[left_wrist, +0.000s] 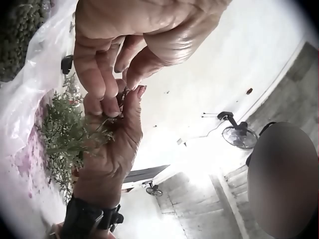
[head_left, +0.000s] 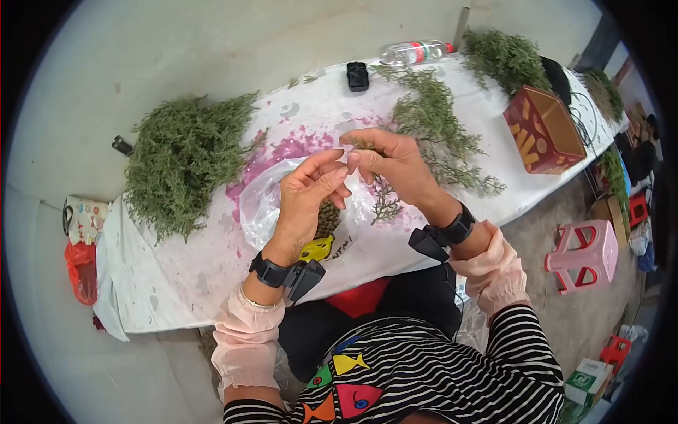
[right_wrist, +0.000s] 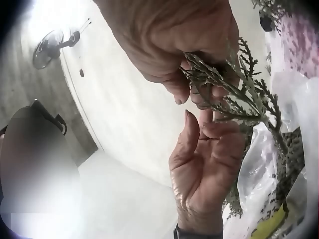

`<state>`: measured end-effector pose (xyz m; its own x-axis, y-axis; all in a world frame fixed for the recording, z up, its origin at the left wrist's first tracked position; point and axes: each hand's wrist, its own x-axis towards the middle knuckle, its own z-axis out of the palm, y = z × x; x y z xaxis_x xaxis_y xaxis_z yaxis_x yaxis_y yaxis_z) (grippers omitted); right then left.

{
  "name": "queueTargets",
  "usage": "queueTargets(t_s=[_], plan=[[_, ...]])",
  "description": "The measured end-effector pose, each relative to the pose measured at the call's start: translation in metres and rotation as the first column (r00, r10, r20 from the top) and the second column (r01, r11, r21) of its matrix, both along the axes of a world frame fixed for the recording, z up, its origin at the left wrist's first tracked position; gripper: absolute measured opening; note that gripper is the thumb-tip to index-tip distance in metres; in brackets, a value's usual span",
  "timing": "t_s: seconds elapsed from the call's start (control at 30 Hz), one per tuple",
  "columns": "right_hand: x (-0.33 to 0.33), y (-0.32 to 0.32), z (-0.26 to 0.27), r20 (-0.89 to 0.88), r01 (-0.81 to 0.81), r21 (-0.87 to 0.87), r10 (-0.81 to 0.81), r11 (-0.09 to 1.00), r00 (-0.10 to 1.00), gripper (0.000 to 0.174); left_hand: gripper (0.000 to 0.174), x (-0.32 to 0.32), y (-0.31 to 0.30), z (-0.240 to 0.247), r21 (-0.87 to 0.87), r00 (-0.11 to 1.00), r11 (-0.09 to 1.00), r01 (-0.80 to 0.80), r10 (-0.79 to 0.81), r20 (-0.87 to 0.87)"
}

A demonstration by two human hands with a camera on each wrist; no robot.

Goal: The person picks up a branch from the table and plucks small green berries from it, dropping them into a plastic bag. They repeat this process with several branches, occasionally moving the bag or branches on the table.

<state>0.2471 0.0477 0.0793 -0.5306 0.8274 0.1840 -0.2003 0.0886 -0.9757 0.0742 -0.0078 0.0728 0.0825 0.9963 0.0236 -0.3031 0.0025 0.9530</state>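
White tabletop [head_left: 169, 290]: beneath both hands.
Green heap [head_left: 187, 162]: left of the left hand.
Plastic bag [head_left: 258, 201]: below the left hand.
Right hand [head_left: 392, 159]: grips the sprig.
Left hand [head_left: 304, 194]: fingers bent near the right fingertips; pinch cannot be told.
Sprig [right_wrist: 266, 119]: in the right hand; best steadied near the picking point.
Round pieces [head_left: 328, 220]: bagged, below the left hand; drop further pickings directly above.

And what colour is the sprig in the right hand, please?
The sprig is dull green, best seen in the right wrist view.

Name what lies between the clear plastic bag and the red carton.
Head view: green sprigs on the cloth, and the right hand holding a smaller sprig.
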Motion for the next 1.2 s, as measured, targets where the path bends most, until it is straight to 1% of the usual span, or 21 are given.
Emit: queueTargets(t_s=[0.07, 0.23, 0.33, 0.37, 0.47, 0.5, 0.6, 0.63, 0.73, 0.77, 0.87, 0.9, 1.0, 1.17, 1.2], plan=[[-0.013, -0.002, -0.010, 0.014, -0.012, 0.085, 0.010, 0.996, 1.000, 0.035, 0.030, -0.009, -0.005, -0.002, -0.016, 0.997, 1.000, -0.022, 0.023, 0.080], [-0.043, 0.000, -0.020, 0.045, -0.112, 0.140, 0.107, 0.984, 0.993, 0.040, 0.030, -0.037, -0.014, -0.012, -0.053, 0.988, 0.997, -0.058, 0.065, 0.138], [-0.054, 0.001, -0.017, 0.082, -0.225, 0.100, 0.218, 0.969, 0.973, 0.042, 0.026, -0.046, -0.011, -0.015, -0.055, 0.972, 0.988, -0.146, 0.154, 0.179], [-0.057, 0.002, -0.018, 0.087, -0.234, 0.094, 0.226, 0.968, 0.970, 0.042, 0.026, -0.050, -0.011, -0.017, -0.060, 0.969, 0.986, -0.154, 0.163, 0.184], [-0.065, 0.004, -0.022, -0.069, -0.357, -0.145, 0.351, 0.923, 0.934, 0.039, 0.018, -0.059, -0.009, -0.028, -0.044, 0.971, 0.997, -0.056, 0.064, 0.230], [-0.067, 0.004, -0.025, -0.065, -0.358, -0.155, 0.353, 0.921, 0.934, 0.039, 0.018, -0.060, -0.009, -0.030, -0.052, 0.969, 0.997, -0.058, 0.068, 0.237], [-0.068, 0.002, -0.033, -0.006, -0.351, -0.129, 0.354, 0.927, 0.935, 0.039, 0.012, -0.057, -0.006, -0.031, -0.055, 0.990, 0.994, -0.099, 0.104, 0.098], [-0.067, 0.002, -0.034, -0.002, -0.350, -0.135, 0.353, 0.927, 0.936, 0.039, 0.012, -0.056, -0.005, -0.034, -0.059, 0.989, 0.993, -0.098, 0.104, 0.104], [-0.063, 0.006, -0.036, 0.078, -0.286, -0.077, 0.292, 0.955, 0.953, 0.033, 0.010, -0.057, -0.003, -0.042, -0.012, 0.979, 0.983, -0.181, 0.181, 0.096], [-0.062, 0.008, -0.038, 0.079, -0.287, -0.081, 0.293, 0.955, 0.953, 0.033, 0.010, -0.057, -0.003, -0.043, -0.016, 0.979, 0.983, -0.181, 0.182, 0.097], [-0.059, 0.015, -0.048, 0.000, -0.253, -0.136, 0.256, 0.958, 0.967, 0.024, 0.008, -0.055, -0.005, -0.046, -0.011, 0.960, 0.961, -0.275, 0.275, 0.050], [-0.059, 0.013, -0.048, 0.002, -0.252, -0.140, 0.254, 0.958, 0.967, 0.024, 0.008, -0.055, -0.005, -0.047, -0.015, 0.960, 0.962, -0.274, 0.274, 0.053], [-0.063, 0.006, -0.047, 0.056, -0.256, -0.170, 0.269, 0.952, 0.962, 0.015, 0.009, -0.056, -0.006, -0.049, 0.010, 0.966, 0.967, -0.253, 0.253, 0.048], [-0.063, 0.005, -0.045, 0.104, -0.225, -0.139, 0.240, 0.964, 0.965, 0.013, 0.011, -0.058, -0.008, -0.049, -0.023, 0.969, 0.972, -0.232, 0.233, 0.079], [-0.063, 0.004, -0.044, 0.110, -0.213, -0.128, 0.228, 0.969, 0.968, 0.012, 0.012, -0.059, -0.008, -0.050, -0.044, 0.970, 0.976, -0.214, 0.218, 0.107]])
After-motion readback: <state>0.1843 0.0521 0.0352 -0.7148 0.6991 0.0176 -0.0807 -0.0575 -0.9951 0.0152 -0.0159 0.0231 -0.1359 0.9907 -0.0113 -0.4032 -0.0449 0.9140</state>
